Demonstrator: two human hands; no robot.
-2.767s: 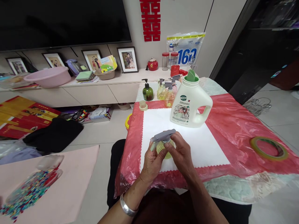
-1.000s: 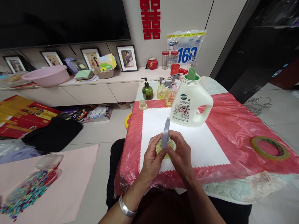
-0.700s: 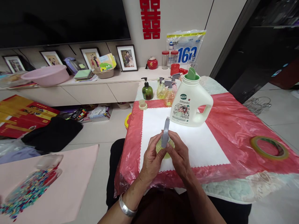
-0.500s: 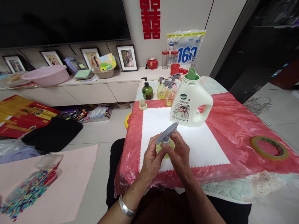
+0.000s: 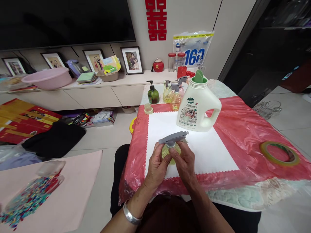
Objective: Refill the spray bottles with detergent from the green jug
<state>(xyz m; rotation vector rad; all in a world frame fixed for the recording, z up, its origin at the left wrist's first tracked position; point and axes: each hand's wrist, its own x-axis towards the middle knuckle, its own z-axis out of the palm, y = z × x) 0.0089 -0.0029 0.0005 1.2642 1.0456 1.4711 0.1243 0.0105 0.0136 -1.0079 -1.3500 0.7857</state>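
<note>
A small yellow spray bottle (image 5: 168, 150) stands on the white cloth (image 5: 213, 152) near the table's front edge. Its grey trigger head (image 5: 173, 138) points to the right. My left hand (image 5: 155, 166) is wrapped round the bottle's left side. My right hand (image 5: 185, 161) has its fingers pinched at the neck just under the grey head. Both hands are closed on the bottle. A metal bangle sits on my left wrist.
A big white detergent jug (image 5: 198, 105) with a green spout stands behind on the cloth. Several small pump and spray bottles (image 5: 170, 94) stand at the far edge, with a small cap (image 5: 148, 109) at the left. A tape roll (image 5: 279, 153) lies on the red plastic cover (image 5: 243, 129).
The grey trigger head has turned on the bottle: it pointed away from me a second ago and now points right. My hands have stayed in place on the bottle.
</note>
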